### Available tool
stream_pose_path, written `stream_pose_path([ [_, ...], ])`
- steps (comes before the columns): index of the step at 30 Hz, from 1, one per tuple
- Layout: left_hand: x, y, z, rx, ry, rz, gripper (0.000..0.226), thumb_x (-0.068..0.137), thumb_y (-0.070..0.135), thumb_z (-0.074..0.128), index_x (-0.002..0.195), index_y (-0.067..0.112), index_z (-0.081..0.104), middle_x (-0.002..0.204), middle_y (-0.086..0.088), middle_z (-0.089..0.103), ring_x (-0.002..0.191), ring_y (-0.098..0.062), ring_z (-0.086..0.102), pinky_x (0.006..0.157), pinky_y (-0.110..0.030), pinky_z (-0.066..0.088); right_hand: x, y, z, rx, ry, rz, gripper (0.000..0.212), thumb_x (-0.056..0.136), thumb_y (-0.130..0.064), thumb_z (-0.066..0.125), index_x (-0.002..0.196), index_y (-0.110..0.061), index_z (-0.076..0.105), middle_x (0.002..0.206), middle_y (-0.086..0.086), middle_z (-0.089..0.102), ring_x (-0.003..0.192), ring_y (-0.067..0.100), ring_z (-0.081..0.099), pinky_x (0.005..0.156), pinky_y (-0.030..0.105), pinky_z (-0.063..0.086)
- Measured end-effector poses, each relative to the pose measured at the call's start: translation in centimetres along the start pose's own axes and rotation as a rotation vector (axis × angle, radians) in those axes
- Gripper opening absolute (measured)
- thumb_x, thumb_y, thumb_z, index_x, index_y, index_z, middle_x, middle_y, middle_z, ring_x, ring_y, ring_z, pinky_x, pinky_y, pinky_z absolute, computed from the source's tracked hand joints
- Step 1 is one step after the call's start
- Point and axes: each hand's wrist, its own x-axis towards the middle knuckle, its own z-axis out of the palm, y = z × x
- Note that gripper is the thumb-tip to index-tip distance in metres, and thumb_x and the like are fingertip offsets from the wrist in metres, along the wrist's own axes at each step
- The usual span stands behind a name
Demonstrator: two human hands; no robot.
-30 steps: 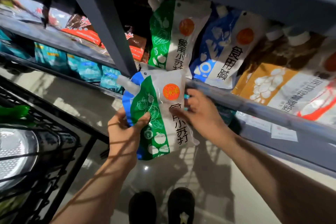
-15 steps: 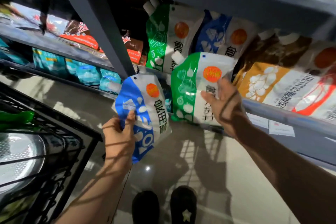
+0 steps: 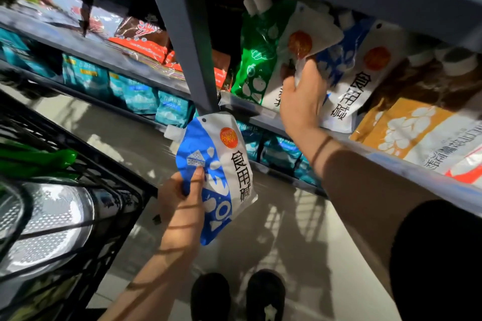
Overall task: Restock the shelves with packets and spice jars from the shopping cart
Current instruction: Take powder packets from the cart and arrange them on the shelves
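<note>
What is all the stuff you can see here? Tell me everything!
Green and white pouch: one, on the shelf, right hand holding it.
Blue and white pouch in hand: one, below the shelf edge, left hand gripping it.
Blue and white pouch on shelf: one, right of the green pouch.
Orange and white packets: a few, far right on the shelf.
Red and brown packets: several, on the shelf left of the post.
Teal packets: many, lower shelf.
Grey shelf post: one, middle.
Black cart: one, left, holding a shiny metal bowl.
Black shoes: two, bottom.
Left hand: one.
Right hand: one.
</note>
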Motion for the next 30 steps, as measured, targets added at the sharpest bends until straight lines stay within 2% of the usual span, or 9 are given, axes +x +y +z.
stream_pose_path([
  [3,0.2,-0.1,0.1,-0.023,-0.003,-0.052,0.023,0.092,0.016,0.063,0.069,0.017,0.060,0.051,0.010,0.064,0.047,0.000,0.059,0.046,-0.013,0.046,-0.4,0.2,0.0,-0.214,0.043,-0.078,0.006,0.082,-0.007,0.053,0.082,-0.010,0.049,0.095,0.019,0.058,0.099,0.033,0.049,0.089,0.038,0.031],
  [5,0.4,-0.1,0.2,-0.024,-0.007,-0.076,0.022,0.091,0.020,0.066,0.071,0.012,0.061,0.061,0.002,0.065,0.047,-0.001,0.061,0.047,-0.019,0.050,-0.2,0.5,0.1,-0.329,0.053,-0.051,0.028,0.080,-0.021,0.062,0.100,-0.004,0.052,0.111,0.019,0.057,0.111,0.035,0.047,0.096,0.041,0.031],
  [8,0.8,-0.4,0.3,0.000,-0.015,-0.084,0.023,0.085,0.031,0.072,0.069,0.016,0.063,0.069,-0.008,0.068,0.062,-0.024,0.065,0.064,-0.044,0.057,-1.0,1.3,-0.2,-0.371,0.107,-0.046,0.063,0.071,-0.046,0.073,0.109,-0.002,0.049,0.118,0.015,0.052,0.112,0.032,0.045,0.096,0.037,0.033],
  [11,0.8,-0.3,0.3,-0.008,-0.007,-0.082,0.028,0.086,0.030,0.072,0.065,0.015,0.060,0.067,-0.010,0.065,0.063,-0.027,0.061,0.065,-0.048,0.053,-2.4,3.0,-1.2,-0.417,0.188,-0.193,0.094,0.065,-0.066,0.067,0.126,0.002,0.043,0.128,0.017,0.046,0.114,0.029,0.040,0.098,0.033,0.028],
  [14,0.7,-0.1,0.4,-0.026,-0.020,-0.086,0.028,0.090,0.021,0.068,0.064,0.016,0.059,0.060,-0.002,0.064,0.059,-0.022,0.060,0.062,-0.045,0.053,-3.3,4.8,-1.3,-0.625,0.148,-0.758,0.079,0.076,-0.042,0.073,0.139,-0.014,0.035,0.141,0.011,0.031,0.126,0.027,0.034,0.106,0.041,0.027],
  [17,0.6,-0.1,0.4,-0.062,-0.053,-0.127,0.024,0.091,0.019,0.066,0.067,0.018,0.061,0.053,0.009,0.066,0.050,-0.009,0.062,0.056,-0.032,0.052,-2.2,5.8,-1.0,-0.790,-0.115,-1.140,0.073,0.070,0.005,0.058,0.138,-0.020,0.045,0.138,0.010,0.047,0.126,0.032,0.039,0.113,0.051,0.016],
  [22,0.7,-0.3,0.5,-0.094,-0.058,-0.126,0.024,0.091,0.020,0.065,0.068,0.017,0.061,0.056,0.007,0.066,0.048,-0.010,0.061,0.042,-0.021,0.046,1.2,7.0,-1.2,-0.879,-0.279,-1.149,0.063,0.076,0.008,0.048,0.133,-0.019,0.050,0.113,0.008,0.058,0.093,0.027,0.039,0.091,0.046,0.031],
  [27,0.8,-0.2,1.2,-0.142,-0.064,-0.084,0.024,0.092,0.012,0.063,0.068,0.019,0.061,0.053,0.014,0.066,0.047,0.000,0.058,0.051,-0.022,0.050,2.3,7.4,-1.0,-0.918,-0.361,-1.197,0.076,0.066,0.001,0.066,0.135,-0.024,0.046,0.117,0.003,0.058,0.092,0.027,0.048,0.083,0.039,0.030],
  [30,0.8,-0.1,1.4,-0.201,-0.079,-0.086,0.021,0.092,0.010,0.062,0.072,0.017,0.063,0.056,0.012,0.067,0.050,-0.001,0.059,0.051,-0.020,0.051,2.8,7.2,-1.2,-0.891,-0.366,-1.220,0.072,0.063,-0.002,0.064,0.130,-0.024,0.051,0.115,0.002,0.062,0.090,0.027,0.057,0.080,0.039,0.042],
])
